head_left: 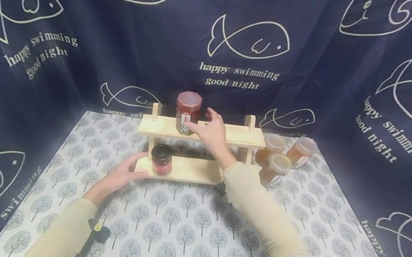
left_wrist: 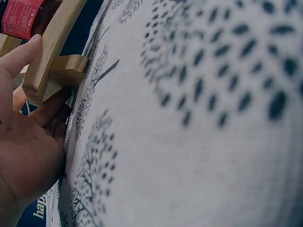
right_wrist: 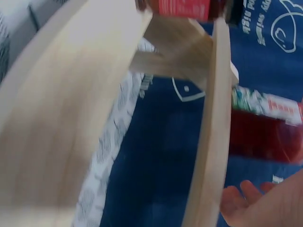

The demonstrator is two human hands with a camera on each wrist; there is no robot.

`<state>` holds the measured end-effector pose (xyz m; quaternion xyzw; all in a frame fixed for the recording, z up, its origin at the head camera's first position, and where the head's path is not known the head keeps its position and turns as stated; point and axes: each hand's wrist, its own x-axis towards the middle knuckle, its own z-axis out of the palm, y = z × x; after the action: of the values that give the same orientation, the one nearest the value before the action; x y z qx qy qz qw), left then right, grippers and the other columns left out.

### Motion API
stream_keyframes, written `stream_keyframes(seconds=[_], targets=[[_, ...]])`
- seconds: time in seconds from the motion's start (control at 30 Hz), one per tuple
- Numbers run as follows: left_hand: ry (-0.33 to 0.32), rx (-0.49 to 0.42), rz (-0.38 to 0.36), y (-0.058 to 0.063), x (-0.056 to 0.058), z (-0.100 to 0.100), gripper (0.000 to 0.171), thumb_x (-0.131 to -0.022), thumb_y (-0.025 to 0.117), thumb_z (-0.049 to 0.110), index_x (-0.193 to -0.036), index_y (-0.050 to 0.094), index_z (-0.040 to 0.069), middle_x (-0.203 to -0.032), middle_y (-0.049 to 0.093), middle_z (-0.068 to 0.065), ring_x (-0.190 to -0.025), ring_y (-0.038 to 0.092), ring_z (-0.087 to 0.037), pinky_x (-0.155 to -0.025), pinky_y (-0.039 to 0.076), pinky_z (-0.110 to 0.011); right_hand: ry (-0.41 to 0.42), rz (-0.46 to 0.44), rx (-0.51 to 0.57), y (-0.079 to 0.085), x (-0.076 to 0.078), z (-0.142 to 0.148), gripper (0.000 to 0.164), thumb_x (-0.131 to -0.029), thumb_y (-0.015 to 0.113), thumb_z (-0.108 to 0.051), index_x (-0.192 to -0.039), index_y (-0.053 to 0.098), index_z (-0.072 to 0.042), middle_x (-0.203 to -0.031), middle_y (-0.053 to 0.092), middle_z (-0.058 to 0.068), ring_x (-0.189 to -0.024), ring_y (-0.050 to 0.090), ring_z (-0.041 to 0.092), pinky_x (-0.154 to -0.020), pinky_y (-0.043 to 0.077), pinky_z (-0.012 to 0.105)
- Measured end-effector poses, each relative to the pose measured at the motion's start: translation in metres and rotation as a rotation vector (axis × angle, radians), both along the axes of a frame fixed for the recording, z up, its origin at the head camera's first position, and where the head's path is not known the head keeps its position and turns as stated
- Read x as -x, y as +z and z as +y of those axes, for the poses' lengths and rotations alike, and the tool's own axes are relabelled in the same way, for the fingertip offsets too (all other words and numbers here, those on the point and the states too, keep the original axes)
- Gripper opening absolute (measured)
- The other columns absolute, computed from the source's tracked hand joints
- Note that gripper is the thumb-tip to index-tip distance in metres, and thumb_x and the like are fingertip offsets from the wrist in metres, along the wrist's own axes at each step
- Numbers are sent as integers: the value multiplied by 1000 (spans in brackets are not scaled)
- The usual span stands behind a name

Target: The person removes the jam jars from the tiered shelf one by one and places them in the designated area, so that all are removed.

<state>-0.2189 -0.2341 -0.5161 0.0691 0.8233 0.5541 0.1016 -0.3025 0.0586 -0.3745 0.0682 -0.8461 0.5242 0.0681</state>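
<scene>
a tall red jar [head_left: 188, 108] stands upright on the upper shelf [head_left: 238, 136] of a wooden stand [head_left: 252, 123], left of the shelf's middle, its printed label facing forward. the right hand [head_left: 214, 134] is open just to the right of it, fingers spread; the thumb crosses the label in the head view, but contact cannot be told. the left hand [head_left: 121, 176] grips the left end of the lower shelf [head_left: 194, 170] between thumb and fingers. beside this hand, on the same shelf, stands a small jar [head_left: 162, 160] with a black lid. three amber jars [head_left: 274, 171] stand grouped by the stand's right end, on a tree-patterned cloth [head_left: 184, 234]. a dark blue curtain [head_left: 315, 8] with fish drawings hangs behind.
</scene>
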Motion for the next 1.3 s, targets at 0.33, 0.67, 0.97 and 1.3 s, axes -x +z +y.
stream_keyframes(seconds=[0.33,0.67,0.97,1.3], targets=[[0,16,5,-1,-1,-1,81,-89,74,41,-157,33,25,-162,30,-13,-145,30,-41,-114,14,-72,-53,115,-7,-16,0,-29,90,-75,89,-38,-144,46,-1,-128,57,14,-118,56,28,-103,48,39],[-13,-8,0,-1,0,0,80,-90,74,39,-157,33,23,-162,30,-13,-145,30,-42,-114,15,-72,-82,137,-73,-20,7,-29,86,-78,88,-34,-144,46,-1,-127,58,14,-117,57,28,-103,48,40],[-10,-27,-1,-3,3,-1,78,-90,74,38,-157,34,24,-161,32,-11,-142,35,-39,-116,17,-67,-35,140,-52,-16,12,-25,77,-77,90,-26,-140,50,-2,-119,62,12,-108,62,25,-95,53,34],[-3,-46,-4,-2,3,-1,79,-90,75,34,-156,35,22,-161,32,-11,-144,32,-39,-117,15,-67,109,80,-11,-17,21,-13,81,-83,85,-22,-148,42,0,-129,61,15,-117,62,26,-99,52,31]])
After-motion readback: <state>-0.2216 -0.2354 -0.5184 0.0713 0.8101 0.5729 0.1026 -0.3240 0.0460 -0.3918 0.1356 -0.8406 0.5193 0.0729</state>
